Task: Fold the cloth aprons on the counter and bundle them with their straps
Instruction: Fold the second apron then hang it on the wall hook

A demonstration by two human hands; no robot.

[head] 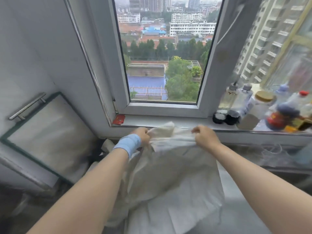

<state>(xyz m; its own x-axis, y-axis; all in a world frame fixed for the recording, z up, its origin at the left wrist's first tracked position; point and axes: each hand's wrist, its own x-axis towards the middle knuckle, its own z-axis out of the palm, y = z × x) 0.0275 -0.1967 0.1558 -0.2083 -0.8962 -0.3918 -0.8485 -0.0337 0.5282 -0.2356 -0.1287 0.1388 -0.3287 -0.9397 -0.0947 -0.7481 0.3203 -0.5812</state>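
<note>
The left grip (143, 135), with a blue band (128, 144) at its wrist, pinched the top edge of the white apron (168, 174) at one end, and the right grip (205, 135) pinched the same edge near the other, fingers curled round the fabric. The apron hung from that raised edge just in front of the windowsill (143, 119) and spread down in loose folds onto the bench (244, 222). Bottles and jars (263, 105) stood on the sill to the right, well apart from the cloth.
</note>
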